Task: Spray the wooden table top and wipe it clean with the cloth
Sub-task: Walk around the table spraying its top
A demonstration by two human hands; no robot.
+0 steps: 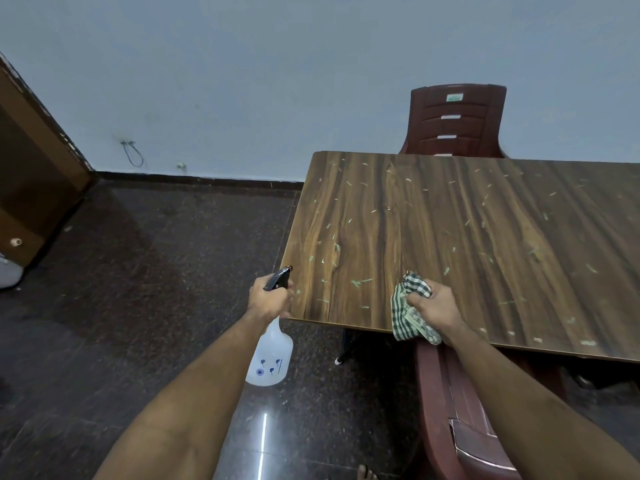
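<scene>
Stood at the near-left corner of the wooden surface point(467, 237), which stretched ahead and away to the right, long axis running rightward, littered all over with pale green flecks point(360, 282). Left hand point(268, 299) curled round the neck of a translucent spray bottle point(272, 358), black nozzle up at the left edge, bottle body hanging off the surface; right hand point(434, 306) clutched a bunched green-checked cloth point(410, 313) on the near edge, nearer the debris. Beyond: a maroon plastic chair point(457, 119) at the far edge, another tucked under the near edge, dark speckled floor point(138, 271), blue-grey wall point(277, 81).

White spray bottle point(270, 358) off table top's point(467, 237) corner; checked cloth point(410, 310) on it.
</scene>
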